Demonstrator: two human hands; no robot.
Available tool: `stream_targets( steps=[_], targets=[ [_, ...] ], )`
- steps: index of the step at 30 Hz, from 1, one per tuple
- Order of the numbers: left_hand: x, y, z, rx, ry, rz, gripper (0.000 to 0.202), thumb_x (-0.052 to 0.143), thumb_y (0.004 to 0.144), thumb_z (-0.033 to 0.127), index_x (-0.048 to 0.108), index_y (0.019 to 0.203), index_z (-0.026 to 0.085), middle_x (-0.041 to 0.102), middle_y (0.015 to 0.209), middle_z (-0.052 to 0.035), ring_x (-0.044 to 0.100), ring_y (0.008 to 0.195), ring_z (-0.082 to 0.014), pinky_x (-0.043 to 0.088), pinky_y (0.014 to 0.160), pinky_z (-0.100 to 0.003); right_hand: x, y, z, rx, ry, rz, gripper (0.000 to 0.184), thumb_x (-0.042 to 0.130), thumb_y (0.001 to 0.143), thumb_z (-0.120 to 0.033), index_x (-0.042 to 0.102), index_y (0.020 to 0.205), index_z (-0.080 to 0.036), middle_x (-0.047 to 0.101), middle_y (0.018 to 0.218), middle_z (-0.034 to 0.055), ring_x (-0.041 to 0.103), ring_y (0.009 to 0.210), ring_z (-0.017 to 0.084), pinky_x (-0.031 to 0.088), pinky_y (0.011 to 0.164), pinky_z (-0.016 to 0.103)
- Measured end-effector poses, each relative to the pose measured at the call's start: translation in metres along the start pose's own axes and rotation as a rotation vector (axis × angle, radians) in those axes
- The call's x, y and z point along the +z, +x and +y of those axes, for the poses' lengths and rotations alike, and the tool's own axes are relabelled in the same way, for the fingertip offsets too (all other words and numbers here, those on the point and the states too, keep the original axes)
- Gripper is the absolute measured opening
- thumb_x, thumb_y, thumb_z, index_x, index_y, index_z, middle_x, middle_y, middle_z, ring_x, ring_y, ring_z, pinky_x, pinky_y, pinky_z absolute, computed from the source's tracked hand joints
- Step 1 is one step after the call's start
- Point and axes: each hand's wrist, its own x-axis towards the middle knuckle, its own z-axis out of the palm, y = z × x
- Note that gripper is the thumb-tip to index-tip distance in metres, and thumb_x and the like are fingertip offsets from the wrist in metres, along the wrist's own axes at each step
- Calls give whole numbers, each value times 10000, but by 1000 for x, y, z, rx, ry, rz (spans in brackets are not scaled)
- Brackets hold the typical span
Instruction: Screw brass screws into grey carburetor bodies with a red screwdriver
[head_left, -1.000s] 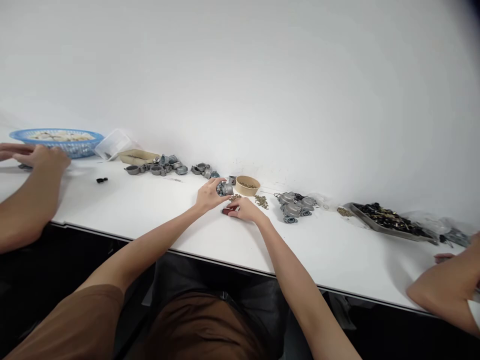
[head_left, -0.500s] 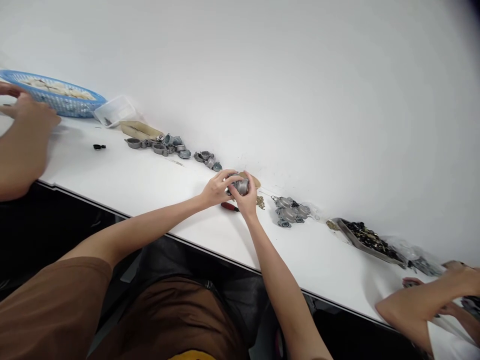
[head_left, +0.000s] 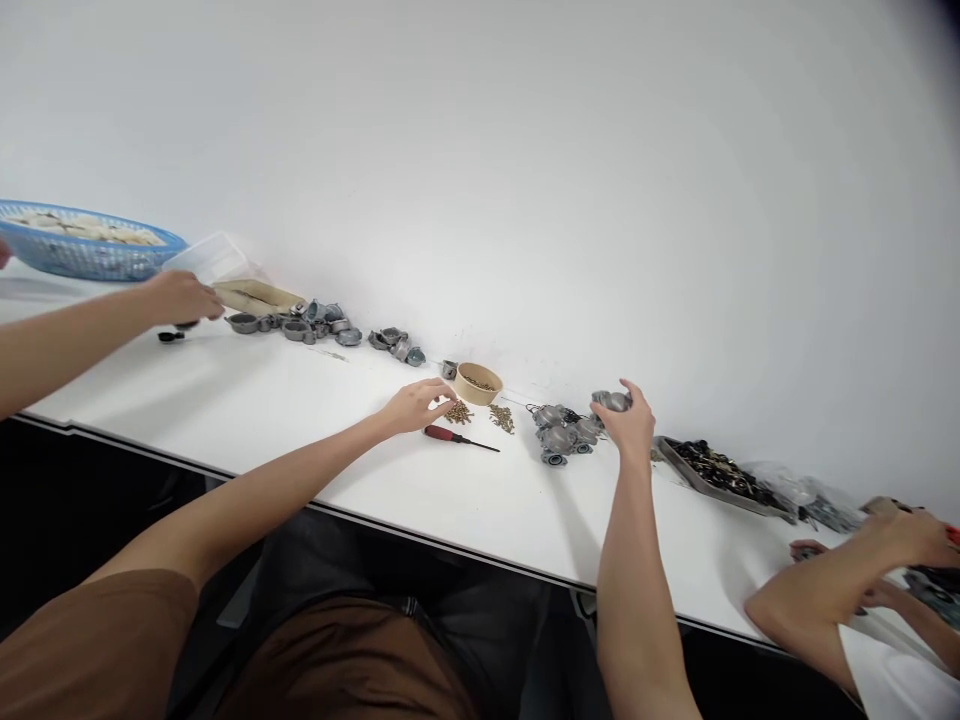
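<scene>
My right hand (head_left: 628, 421) is closed around a grey metal part (head_left: 610, 401), held just above the right end of a small pile of similar grey parts (head_left: 561, 431). My left hand (head_left: 417, 405) rests on the white table (head_left: 300, 420) with its fingers pinched at a scatter of small brass screws (head_left: 458, 412). A red-handled screwdriver (head_left: 450, 435) lies on the table just in front of that hand. A round tan bowl (head_left: 476, 383) with screws stands behind it.
More grey metal parts (head_left: 322, 325) lie along the wall to the left. A blue basket (head_left: 82, 240) and a clear tub (head_left: 210, 258) stand far left, where another person's hand (head_left: 180, 297) reaches. A tray of dark parts (head_left: 720, 470) sits right, near another person's arms (head_left: 847, 580).
My right hand has carried the grey part from the middle to the pile on the right. My left hand let go of it and dropped to the screws. The screwdriver now lies uncovered.
</scene>
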Motion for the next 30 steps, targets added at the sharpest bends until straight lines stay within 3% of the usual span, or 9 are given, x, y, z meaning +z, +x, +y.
stream_targets(
  steps=[3,7,13,19,22,30],
  targets=[
    [4,0,-6,-29,1,-46,302,465,980,420,723,1014,266,710,1062,-27,667,844,-176,516,797,-295,8,3,55,209,-73,-64,790,749,678,-445,532,1410,-240,620,1274,138,561,1212,348,469,1050,479],
    [3,-1,-7,-50,7,-90,328,455,973,440,728,1001,259,716,1039,-31,661,822,-178,512,790,-304,19,1,90,255,-104,-169,771,766,658,-447,569,1373,-237,620,1264,162,555,1227,384,499,997,521],
    [0,0,-8,-93,28,-153,330,458,960,446,725,1003,255,726,1012,-24,658,800,-182,510,776,-317,21,0,89,186,-51,-192,717,760,658,-451,593,1321,-235,650,1196,131,623,1129,347,530,938,482],
    [-1,0,-8,-108,30,-164,317,468,950,440,725,990,259,728,995,-25,660,804,-190,512,768,-316,26,0,89,240,-28,-518,696,840,553,-376,636,1194,-199,677,1084,147,687,897,328,578,709,444],
    [0,0,-10,-111,23,-166,306,477,944,438,726,988,266,731,1003,-22,664,810,-192,515,769,-317,27,-1,91,267,-32,-606,753,865,518,-371,615,1209,-206,673,1128,165,681,907,335,577,652,445],
    [0,0,-11,-122,48,-193,301,477,936,426,731,994,276,742,1044,-9,657,801,-186,519,815,-327,33,3,99,344,-38,-546,975,899,491,-439,513,1343,-165,636,1249,220,661,1037,375,589,751,486]
  ],
)
